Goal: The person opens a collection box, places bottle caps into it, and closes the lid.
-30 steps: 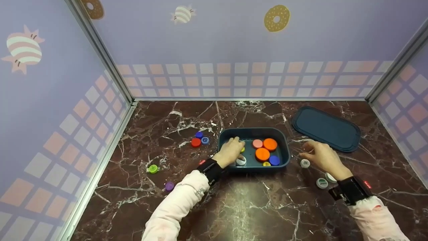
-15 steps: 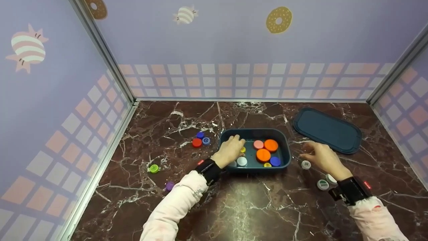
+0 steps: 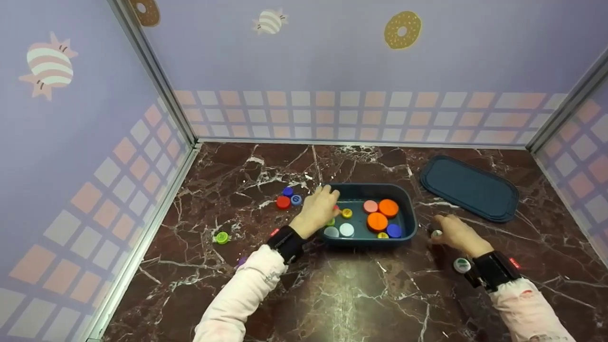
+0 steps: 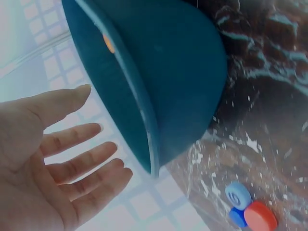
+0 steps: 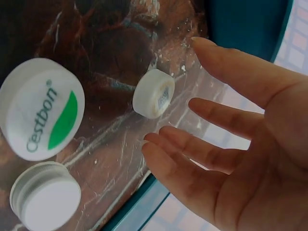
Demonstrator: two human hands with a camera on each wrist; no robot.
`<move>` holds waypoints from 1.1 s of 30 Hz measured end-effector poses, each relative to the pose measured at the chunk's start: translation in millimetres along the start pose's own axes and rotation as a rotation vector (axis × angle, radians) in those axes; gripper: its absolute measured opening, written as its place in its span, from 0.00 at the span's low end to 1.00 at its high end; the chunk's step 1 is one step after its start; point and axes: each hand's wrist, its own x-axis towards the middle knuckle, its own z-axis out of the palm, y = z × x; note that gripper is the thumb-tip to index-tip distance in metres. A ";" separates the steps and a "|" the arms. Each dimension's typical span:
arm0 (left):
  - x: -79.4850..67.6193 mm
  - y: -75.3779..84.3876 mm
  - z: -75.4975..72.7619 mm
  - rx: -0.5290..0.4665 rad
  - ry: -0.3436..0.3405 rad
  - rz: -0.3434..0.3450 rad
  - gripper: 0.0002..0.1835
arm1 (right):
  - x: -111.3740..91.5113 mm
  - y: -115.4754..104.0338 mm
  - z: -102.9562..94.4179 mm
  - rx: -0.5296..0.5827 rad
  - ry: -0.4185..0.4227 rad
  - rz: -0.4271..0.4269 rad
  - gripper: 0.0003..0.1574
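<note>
A dark blue plastic box (image 3: 370, 185) holds several bottle caps, among them two orange caps (image 3: 377, 222), a pink cap (image 3: 370, 206) and a white cap (image 3: 346, 230). Over its left end is my left hand (image 3: 314, 211), covering part of the rim. In the left wrist view that hand has loosely extended fingers, nothing in them, beside the box wall (image 4: 178, 77). My right hand (image 3: 461, 236) is right of the box, close to a small white cap (image 5: 154, 94). Its fingers are spread and hold nothing. A "Cestbon" cap (image 5: 43, 108) and another white cap (image 5: 48, 202) lie nearby.
A dark blue lid (image 3: 469, 187) lies at the back right. Left of the box are a red cap (image 3: 283, 202) and two blue caps (image 3: 296, 199). Farther left lie a green cap (image 3: 222, 237) and a purple cap (image 3: 242, 261), partly behind the sleeve. Patterned walls enclose the marble table.
My left hand has drawn back leftward toward the box's left rim, uncovering caps inside. The right hand has come lower and nearer the small white cap, now partly hiding it.
</note>
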 end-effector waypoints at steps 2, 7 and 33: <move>-1.9 -5.4 -3.8 -0.010 0.014 -0.023 0.18 | 1.9 -0.6 1.0 -0.001 0.003 0.000 0.35; -7.1 -22.5 -10.9 -0.034 0.056 -0.055 0.19 | 6.1 -3.1 1.2 -0.016 -0.001 0.038 0.38; -50.4 -89.3 -0.9 -0.090 0.089 -0.248 0.22 | 12.8 -1.1 3.1 0.070 0.042 -0.051 0.06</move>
